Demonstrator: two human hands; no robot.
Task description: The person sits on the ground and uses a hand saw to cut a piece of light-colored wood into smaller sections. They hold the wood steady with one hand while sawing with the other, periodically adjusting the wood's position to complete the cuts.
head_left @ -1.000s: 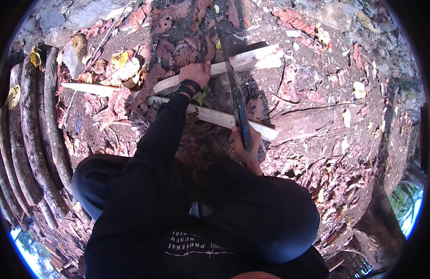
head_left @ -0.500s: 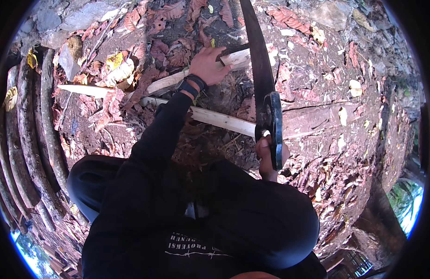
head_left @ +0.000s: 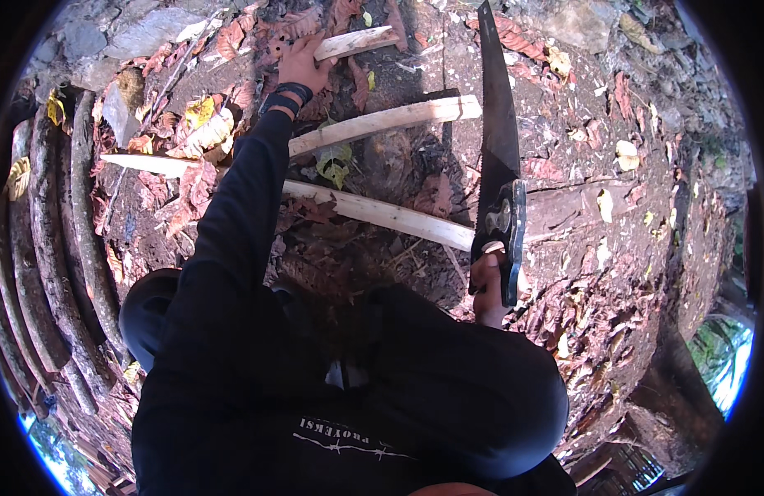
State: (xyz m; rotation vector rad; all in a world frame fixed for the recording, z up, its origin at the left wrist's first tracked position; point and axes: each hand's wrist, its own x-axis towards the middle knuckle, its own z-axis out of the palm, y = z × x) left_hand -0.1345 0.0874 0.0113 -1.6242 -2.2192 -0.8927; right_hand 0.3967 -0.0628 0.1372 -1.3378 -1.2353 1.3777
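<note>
My left hand (head_left: 303, 66) is at the far side, its thumb and fingers around the left end of a short pale wood piece (head_left: 359, 42). In my right hand (head_left: 489, 281) is the dark handle of a handsaw (head_left: 499, 140); its long blade points away from me with the teeth facing left. Between my hands lies a longer split stick (head_left: 390, 124), its right end close to the blade. Nearer to me a second pale wood strip (head_left: 403, 221) lies on the ground, its right end at the saw handle.
A pointed pale stick (head_left: 150, 164) lies left among dry leaves (head_left: 196, 194). Several round poles (head_left: 55, 248) run along the left side. Rocks (head_left: 155, 33) border the far edge. A flat brown board (head_left: 564, 211) is on the soil to the right.
My left hand has moved away and to the left with the short wood piece, uncovering the longer stick. The saw in my right hand has shifted slightly right and nearer to me.
</note>
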